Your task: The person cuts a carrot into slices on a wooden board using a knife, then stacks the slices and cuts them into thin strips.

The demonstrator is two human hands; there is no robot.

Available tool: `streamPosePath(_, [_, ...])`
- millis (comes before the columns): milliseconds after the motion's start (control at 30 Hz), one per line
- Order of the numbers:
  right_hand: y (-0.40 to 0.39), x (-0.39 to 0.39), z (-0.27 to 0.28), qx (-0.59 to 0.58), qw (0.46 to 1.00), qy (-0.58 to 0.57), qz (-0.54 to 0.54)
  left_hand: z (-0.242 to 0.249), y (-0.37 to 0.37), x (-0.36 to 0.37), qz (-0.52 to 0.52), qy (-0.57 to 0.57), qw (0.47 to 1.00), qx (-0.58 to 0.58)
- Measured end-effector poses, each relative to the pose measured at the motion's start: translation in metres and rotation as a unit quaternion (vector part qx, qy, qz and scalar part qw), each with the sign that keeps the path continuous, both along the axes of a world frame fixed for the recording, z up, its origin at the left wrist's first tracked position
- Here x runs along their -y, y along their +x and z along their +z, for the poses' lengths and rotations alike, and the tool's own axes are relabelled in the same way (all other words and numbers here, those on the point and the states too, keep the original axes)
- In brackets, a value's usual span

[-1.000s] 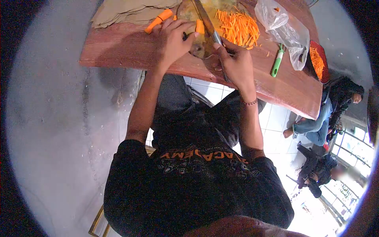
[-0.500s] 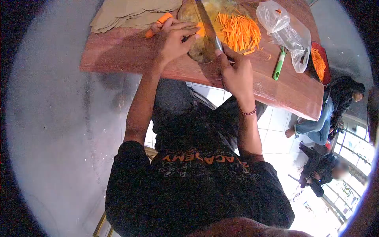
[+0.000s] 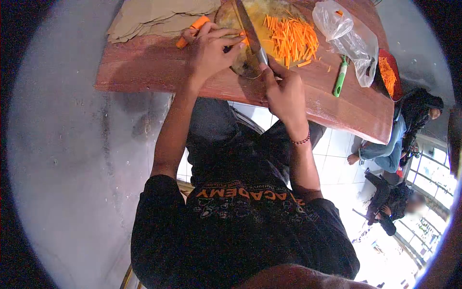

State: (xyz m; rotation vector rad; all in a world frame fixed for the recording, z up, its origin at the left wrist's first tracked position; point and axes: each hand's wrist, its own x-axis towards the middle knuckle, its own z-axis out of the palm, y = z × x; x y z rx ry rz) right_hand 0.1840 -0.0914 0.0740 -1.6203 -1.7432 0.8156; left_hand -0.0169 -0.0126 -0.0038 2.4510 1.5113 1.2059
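Note:
My right hand [image 3: 285,91] is wrapped around the handle of a kitchen knife [image 3: 249,30], its blade slanting up and away over a round wooden chopping board [image 3: 228,17]. Close to the blade's left side, the fingertips of my left hand [image 3: 211,50] press on a small piece of carrot [image 3: 244,38], mostly hidden by fingers and blade. Behind that hand's knuckles lies a thicker carrot chunk [image 3: 193,32], partly covered by its fingers. To the right of the knife, thin carrot sticks [image 3: 291,38] are heaped on the board.
Brown paper [image 3: 159,17] lies at the table's left. On the right are a green-handled peeler [image 3: 341,79], a clear plastic bag [image 3: 349,41] and a red-rimmed container with shredded carrot [image 3: 387,74]. The reddish wooden table [image 3: 139,65] ends before my lap. Two people sit beyond its right side.
The knife and my right hand have shifted slightly left, bringing the blade closer to my left fingertips. Less of the carrot piece shows there. My left hand stays nearly in place.

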Motion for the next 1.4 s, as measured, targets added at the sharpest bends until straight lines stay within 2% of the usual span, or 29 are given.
streamPosePath(100, [-0.008,0.005,0.002,0.023,1.0,0.004,-0.004,0.001,0.002,-0.001,-0.008,-0.003,1.0,0.017])
streamPosePath(167, [-0.013,0.007,-0.005,0.089,0.989,0.117,0.023,0.004,0.002,0.002,-0.003,-0.003,1.0,0.006])
streamPosePath(267, [-0.02,0.005,-0.007,0.103,0.984,0.14,0.03,0.01,0.002,0.004,0.001,-0.001,1.0,-0.01])
streamPosePath(400, [-0.025,-0.003,-0.006,0.133,0.984,0.114,0.034,0.011,0.0,0.003,-0.02,-0.003,1.0,-0.017])
streamPosePath(600, [-0.02,-0.032,-0.002,0.093,0.991,0.099,0.021,0.007,0.003,0.002,-0.007,0.023,1.0,0.014])
streamPosePath(667, [-0.015,-0.037,-0.001,0.095,0.994,0.04,-0.024,0.007,0.002,0.004,-0.003,0.012,1.0,0.0])
streamPosePath(867, [-0.009,-0.015,0.002,0.037,0.995,0.094,0.004,0.005,0.004,0.005,0.014,-0.006,1.0,0.006])
streamPosePath(967, [-0.012,-0.01,0.003,0.02,0.998,0.064,-0.001,0.003,0.004,0.005,0.019,-0.001,1.0,0.012])
streamPosePath(1200, [-0.012,-0.004,-0.001,0.059,0.993,0.103,0.012,0.002,0.002,0.003,0.013,-0.002,1.0,-0.006])
streamPosePath(1267, [-0.016,-0.002,0.012,0.055,0.998,-0.011,-0.01,0.001,0.002,0.002,0.016,0.002,1.0,-0.008])
streamPosePath(1300, [-0.015,-0.002,0.008,0.055,0.998,-0.012,-0.01,0.003,0.003,0.003,0.018,0.006,1.0,-0.009])
streamPosePath(1367, [-0.013,-0.002,-0.003,0.043,0.996,0.078,0.004,0.006,0.004,0.006,0.029,0.006,0.999,-0.016])
streamPosePath(1400, [-0.013,-0.001,-0.001,0.043,0.996,0.077,0.005,0.01,0.005,0.009,0.039,0.006,0.999,-0.023])
